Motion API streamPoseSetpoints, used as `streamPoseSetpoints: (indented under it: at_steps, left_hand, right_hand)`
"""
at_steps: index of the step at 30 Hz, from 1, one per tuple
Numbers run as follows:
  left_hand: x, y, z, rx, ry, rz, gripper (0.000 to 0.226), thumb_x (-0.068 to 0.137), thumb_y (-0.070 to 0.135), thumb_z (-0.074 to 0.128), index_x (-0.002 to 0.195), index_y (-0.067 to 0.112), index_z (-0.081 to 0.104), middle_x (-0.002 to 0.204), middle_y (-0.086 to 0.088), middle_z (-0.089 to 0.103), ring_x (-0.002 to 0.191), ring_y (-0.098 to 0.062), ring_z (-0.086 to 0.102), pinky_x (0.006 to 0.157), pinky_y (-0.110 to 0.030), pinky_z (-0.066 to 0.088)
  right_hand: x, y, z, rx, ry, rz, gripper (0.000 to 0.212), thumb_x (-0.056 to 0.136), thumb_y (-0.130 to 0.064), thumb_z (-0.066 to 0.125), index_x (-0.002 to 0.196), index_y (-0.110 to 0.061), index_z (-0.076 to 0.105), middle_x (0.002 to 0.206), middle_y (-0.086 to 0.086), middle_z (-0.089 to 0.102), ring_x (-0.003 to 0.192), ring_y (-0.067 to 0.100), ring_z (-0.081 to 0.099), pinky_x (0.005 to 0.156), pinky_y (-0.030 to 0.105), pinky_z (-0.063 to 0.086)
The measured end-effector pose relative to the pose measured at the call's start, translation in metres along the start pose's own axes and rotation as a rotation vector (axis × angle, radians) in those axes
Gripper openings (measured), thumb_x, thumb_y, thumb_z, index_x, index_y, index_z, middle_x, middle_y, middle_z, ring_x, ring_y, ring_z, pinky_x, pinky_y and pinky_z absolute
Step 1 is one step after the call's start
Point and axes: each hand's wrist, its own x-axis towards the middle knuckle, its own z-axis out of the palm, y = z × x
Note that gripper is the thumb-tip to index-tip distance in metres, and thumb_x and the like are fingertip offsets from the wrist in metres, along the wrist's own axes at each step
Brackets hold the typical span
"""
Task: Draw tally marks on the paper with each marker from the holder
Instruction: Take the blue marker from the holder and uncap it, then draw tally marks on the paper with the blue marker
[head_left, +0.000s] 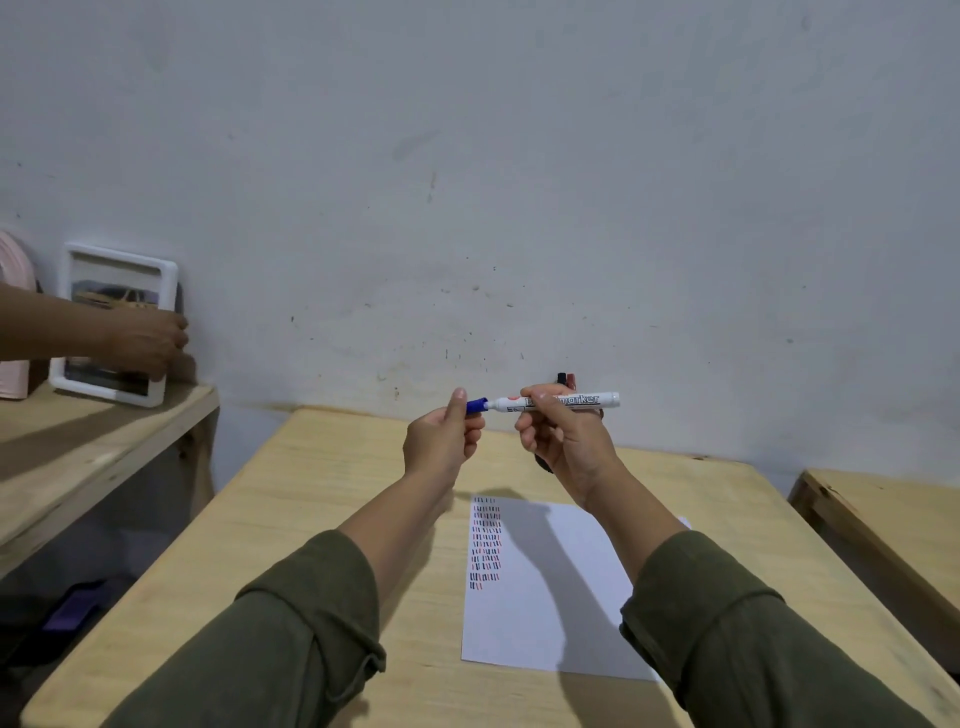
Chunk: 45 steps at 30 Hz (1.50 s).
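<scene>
My right hand (563, 441) grips a white marker (582, 401) held level above the table. My left hand (441, 441) pinches its blue cap (477, 405), which sits at the marker's tip; whether cap and tip touch I cannot tell. A white sheet of paper (550, 613) lies on the wooden table (311, 519) below my arms, with rows of dark and red tally marks (485, 540) down its left side. Behind my right hand, the tops of a black and a red marker (566, 379) stick up; their holder is mostly hidden.
Another person's hand (148, 340) touches a white-framed picture (111, 322) on a wooden shelf (78, 457) at the left. A second wooden table (883, 519) stands at the right. A grey wall closes the back.
</scene>
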Motion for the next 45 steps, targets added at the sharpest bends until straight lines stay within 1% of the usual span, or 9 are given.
streamPoseSetpoints:
  at_steps: [7,10,15,20,25,29,35,40,45]
  left_hand:
    - [0.002,-0.015,-0.030,0.134,0.109,0.028,0.017,0.088,0.028,0.058,0.089,0.015,0.068,0.078,0.005,0.066,0.073,-0.011,0.060,0.075,-0.026,0.052]
    - [-0.001,-0.021,-0.042,0.219,0.142,0.025,0.020,0.084,0.026,0.059,0.099,0.018,0.069,0.077,0.008,0.063,0.069,-0.017,0.057,0.063,-0.024,0.049]
    - [-0.007,-0.031,-0.051,0.262,0.124,0.028,0.022,0.083,0.017,0.058,0.100,0.023,0.069,0.079,0.011,0.064,0.069,-0.010,0.055,0.042,-0.006,0.041]
    - [-0.005,-0.044,-0.053,0.307,0.100,0.042,0.027,0.082,0.010,0.058,0.104,0.014,0.071,0.085,0.000,0.071,0.071,-0.012,0.059,0.042,-0.006,0.043]
    - [0.001,-0.053,-0.052,0.346,0.080,0.044,0.030,0.079,0.007,0.062,0.108,0.013,0.070,0.082,0.006,0.062,0.064,-0.010,0.058,0.040,-0.005,0.042]
    - [0.007,-0.062,-0.053,0.366,0.078,0.054,0.046,0.076,0.008,0.067,0.120,0.013,0.056,0.098,-0.002,0.060,0.081,-0.017,0.061,0.040,-0.006,0.043]
    - [0.015,-0.076,-0.056,0.442,0.107,0.037,0.068,0.069,0.010,0.071,0.130,0.023,0.044,0.089,0.011,0.060,0.085,-0.009,0.062,0.077,-0.029,0.054]
    - [0.020,-0.083,-0.058,0.497,0.094,0.040,0.070,0.068,0.008,0.069,0.131,0.023,0.043,0.086,0.013,0.060,0.081,-0.008,0.061,0.094,-0.038,0.049]
    - [0.022,-0.087,-0.056,0.561,0.062,0.051,0.069,0.071,0.006,0.070,0.132,0.019,0.042,0.085,0.011,0.057,0.085,-0.011,0.061,0.097,-0.035,0.047]
  right_hand:
    - [-0.005,0.016,-0.013,0.030,0.098,0.044,0.014,0.093,-0.008,0.052,0.084,-0.005,0.062,0.058,0.010,0.058,0.050,0.016,0.051,0.046,0.021,0.044]
    - [-0.008,0.021,-0.018,0.022,0.112,0.061,0.014,0.092,-0.007,0.053,0.082,-0.007,0.062,0.062,0.012,0.056,0.053,0.017,0.050,0.046,0.021,0.044]
    - [-0.013,0.027,-0.024,-0.012,0.111,0.069,0.012,0.093,-0.011,0.052,0.088,-0.004,0.062,0.068,0.014,0.055,0.051,0.015,0.051,0.047,0.020,0.044]
    - [-0.015,0.026,-0.030,-0.021,0.124,0.079,0.013,0.092,-0.012,0.053,0.090,-0.003,0.062,0.069,0.016,0.054,0.051,0.015,0.050,0.047,0.020,0.044]
    - [-0.015,0.026,-0.035,-0.018,0.145,0.079,0.013,0.092,-0.010,0.053,0.084,-0.006,0.063,0.071,0.017,0.056,0.047,0.014,0.052,0.046,0.020,0.045]
    - [-0.014,0.028,-0.038,-0.016,0.152,0.084,0.016,0.093,-0.010,0.051,0.083,-0.006,0.062,0.070,0.016,0.056,0.046,0.014,0.052,0.046,0.020,0.044]
    - [-0.012,0.033,-0.040,-0.020,0.162,0.096,0.016,0.093,-0.011,0.051,0.082,-0.007,0.061,0.062,0.013,0.057,0.045,0.014,0.051,0.046,0.020,0.044]
    - [-0.010,0.036,-0.041,-0.030,0.169,0.102,0.015,0.093,-0.011,0.051,0.082,-0.007,0.061,0.060,0.011,0.056,0.044,0.013,0.050,0.045,0.020,0.044]
    - [-0.011,0.042,-0.044,-0.038,0.173,0.116,0.014,0.093,-0.012,0.052,0.083,-0.006,0.061,0.059,0.009,0.057,0.047,0.014,0.051,0.046,0.020,0.044]
